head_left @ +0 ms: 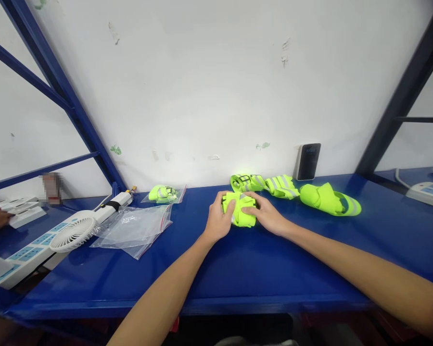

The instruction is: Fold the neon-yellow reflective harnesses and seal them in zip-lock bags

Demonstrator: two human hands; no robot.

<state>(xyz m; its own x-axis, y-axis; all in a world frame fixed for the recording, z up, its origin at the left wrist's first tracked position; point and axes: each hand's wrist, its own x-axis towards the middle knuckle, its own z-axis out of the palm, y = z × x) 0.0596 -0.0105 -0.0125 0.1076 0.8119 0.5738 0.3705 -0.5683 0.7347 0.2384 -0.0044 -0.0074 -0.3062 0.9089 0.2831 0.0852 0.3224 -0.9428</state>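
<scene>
Clasped by left hand [219,218] and right hand [270,215], a neon fabric bundle [242,217] sits left of the black device [309,163], whose lettering [307,152] is blurred; farther left, a clear bag [181,196] holds a similar roll [163,193].

Neon yellow-green bundle [241,216], deep blue table [274,274].
Clocking from the bundle, I see a grey stripe around a matching roll [319,198] at three, a white fan [74,234] at nine.

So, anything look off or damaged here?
Mainly the white wall: scuffed, with scattered marks, some green. The clear bags lie in an uneven stack. The neon bundle between left hand and right hand shows no obvious damage.
</scene>
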